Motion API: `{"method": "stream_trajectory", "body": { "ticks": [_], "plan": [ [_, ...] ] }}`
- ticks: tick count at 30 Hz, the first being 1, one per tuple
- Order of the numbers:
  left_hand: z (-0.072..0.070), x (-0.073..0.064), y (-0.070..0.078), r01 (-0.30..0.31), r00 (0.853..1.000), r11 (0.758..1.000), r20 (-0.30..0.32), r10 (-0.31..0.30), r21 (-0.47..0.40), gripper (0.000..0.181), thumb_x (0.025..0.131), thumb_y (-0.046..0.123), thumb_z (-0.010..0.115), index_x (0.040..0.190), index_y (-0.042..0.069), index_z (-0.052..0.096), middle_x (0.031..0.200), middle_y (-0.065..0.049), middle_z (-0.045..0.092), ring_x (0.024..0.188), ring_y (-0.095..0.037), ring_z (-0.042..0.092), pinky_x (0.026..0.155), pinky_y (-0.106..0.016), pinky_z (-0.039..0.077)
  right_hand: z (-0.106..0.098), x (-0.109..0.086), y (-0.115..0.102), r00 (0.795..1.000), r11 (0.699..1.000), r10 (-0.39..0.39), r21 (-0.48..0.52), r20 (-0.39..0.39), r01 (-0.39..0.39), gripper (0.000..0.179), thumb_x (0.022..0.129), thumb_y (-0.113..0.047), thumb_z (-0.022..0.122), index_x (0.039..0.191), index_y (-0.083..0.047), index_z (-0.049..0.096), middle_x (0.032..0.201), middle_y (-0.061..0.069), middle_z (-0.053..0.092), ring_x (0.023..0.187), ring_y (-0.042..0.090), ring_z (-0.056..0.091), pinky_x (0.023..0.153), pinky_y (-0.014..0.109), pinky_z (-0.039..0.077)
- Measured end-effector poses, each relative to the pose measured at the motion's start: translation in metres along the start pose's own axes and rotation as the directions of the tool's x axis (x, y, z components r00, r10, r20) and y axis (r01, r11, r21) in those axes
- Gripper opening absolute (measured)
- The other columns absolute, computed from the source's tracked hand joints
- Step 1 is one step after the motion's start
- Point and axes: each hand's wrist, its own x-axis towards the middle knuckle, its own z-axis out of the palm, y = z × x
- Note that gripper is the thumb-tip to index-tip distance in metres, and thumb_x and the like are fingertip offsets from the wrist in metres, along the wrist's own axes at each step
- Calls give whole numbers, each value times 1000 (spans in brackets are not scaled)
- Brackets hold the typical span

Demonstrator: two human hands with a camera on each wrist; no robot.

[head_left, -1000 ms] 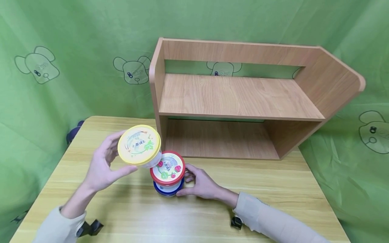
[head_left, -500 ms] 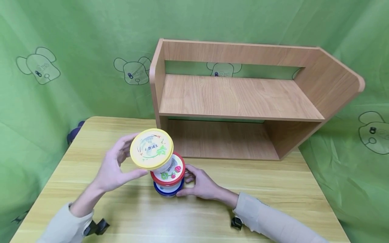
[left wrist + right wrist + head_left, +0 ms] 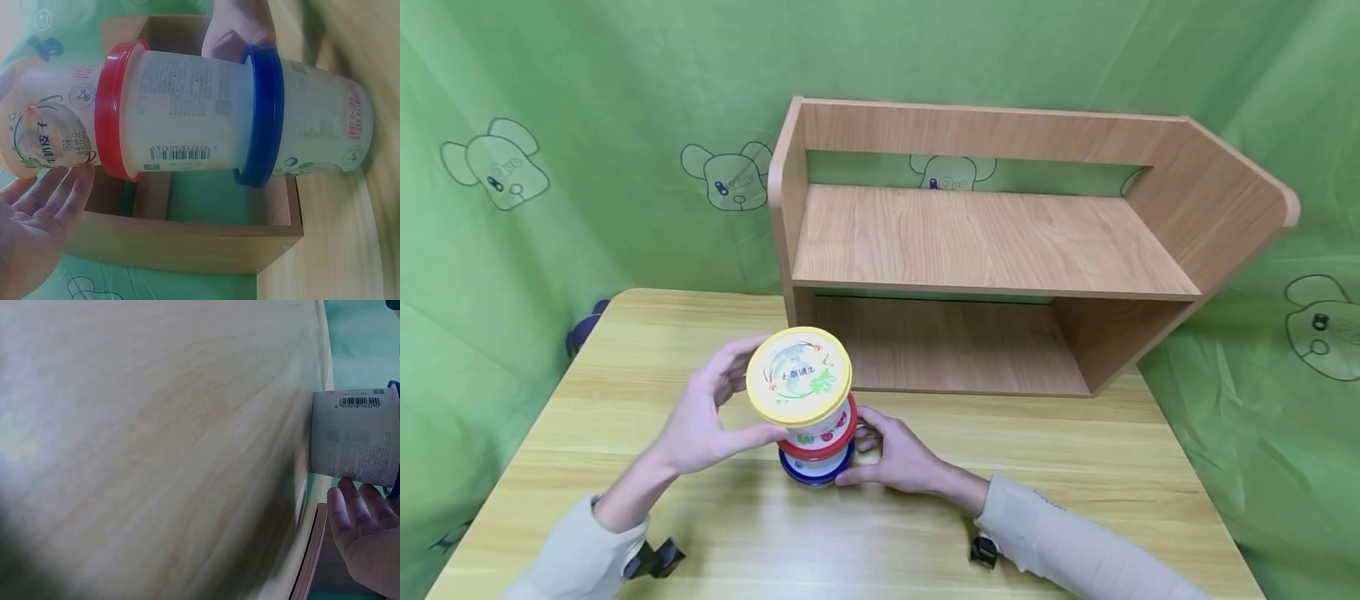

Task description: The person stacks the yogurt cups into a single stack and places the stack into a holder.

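Observation:
A tub with a yellow lid (image 3: 799, 375) sits at the top of a column of three white tubs. My left hand (image 3: 707, 421) grips it from the left, thumb in front and fingers behind. Under it is a tub with a red lid (image 3: 187, 112), whose top the yellow-lidded tub largely covers. Lowest, upright on the table, stands the blue-lidded tub (image 3: 356, 434). My right hand (image 3: 898, 454) holds that one at its right side near the blue lid, thumb in front. In the left wrist view, the yellow-lidded tub's base appears to touch the red lid.
A two-tier wooden shelf (image 3: 992, 242) stands on the table (image 3: 1000, 433), just behind and right of the tubs. Green cloth (image 3: 625, 83) with printed bear heads hangs around the table. A dark purple object (image 3: 583, 329) shows past the table's left edge.
My left hand has carried the yellow-lidded tub rightward and slightly toward me, from left of the red-lidded tub to over it. The right hand and the lower two tubs have stayed put.

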Motion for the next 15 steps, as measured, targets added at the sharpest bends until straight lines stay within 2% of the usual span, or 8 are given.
{"method": "stream_trajectory", "body": {
  "ticks": [6,12,15],
  "plan": [
    [3,1,4,34,999,999,15,-34,0,93,69,-8,90,152,3,48,144,14,64,130,-3,63,102,-22,59,0,1,1,1000,1000,-5,-6,2,5,79,80,-24,94,149,-17,54,135,-1,71,117,17,69,104,39,61],
    [4,1,3,58,998,998,15,-58,19,92,71,-6,91,152,4,49,145,-10,65,130,-2,62,103,-22,59,0,1,1,1000,1000,-11,-7,2,11,81,81,-25,94,150,-17,53,137,-1,71,117,16,70,103,38,61],
    [4,2,2,71,997,997,20,-72,42,91,72,-4,92,152,6,49,144,-15,65,129,-1,62,103,-21,58,0,0,1,1000,1000,-12,-5,2,12,81,81,-25,93,150,-17,52,137,-1,71,117,17,70,103,39,61]
  ]
}}
